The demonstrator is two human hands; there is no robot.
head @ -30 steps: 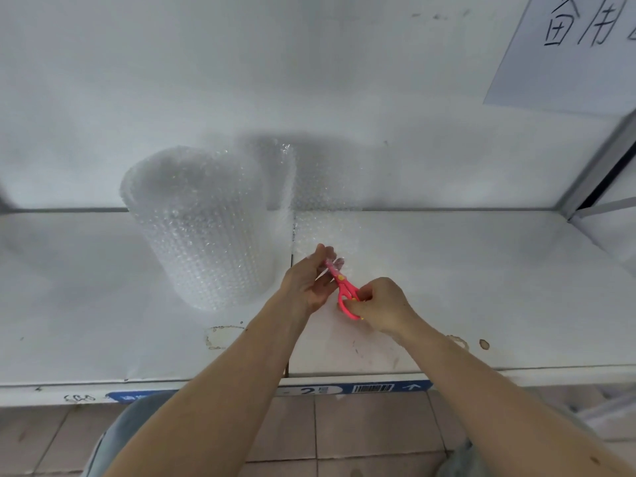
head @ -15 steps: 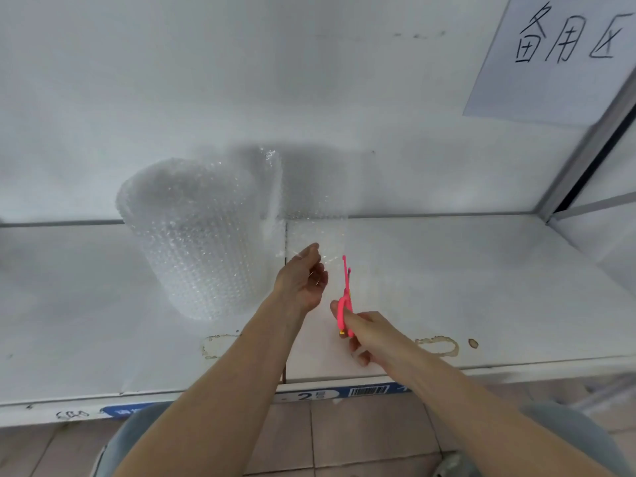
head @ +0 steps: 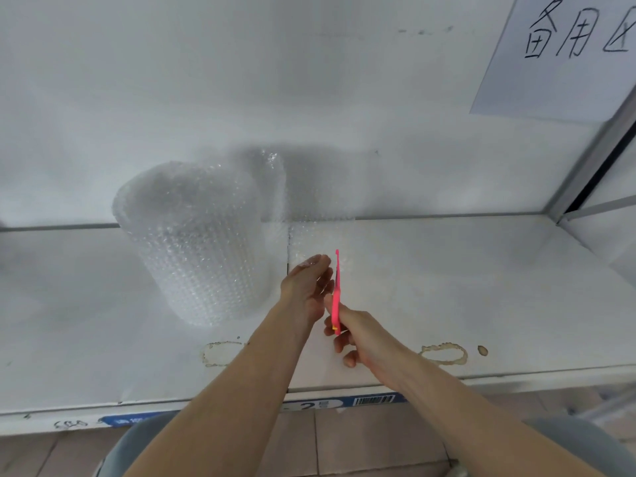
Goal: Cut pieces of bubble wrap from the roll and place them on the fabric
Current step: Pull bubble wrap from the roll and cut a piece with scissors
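Head view: scissors turned upright against the loose bubble wrap, cut about to run.

The bubble wrap roll [head: 192,242] stands on the desk [head: 464,277] at ten o'clock from the hands, its free sheet [head: 320,235] trailing toward one o'clock. The left hand [head: 306,290] pinches that sheet's near edge; the right hand [head: 358,333] grips pink scissors [head: 336,290], which a second ago lay tilted low and now point straight up beside the left fingers. I'd say the cut is starting. No fabric shows.

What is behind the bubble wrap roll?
Behind the bubble wrap roll stands the white back wall, with a loose bubble wrap sheet rising beside it. The roll hides the shelf corner.
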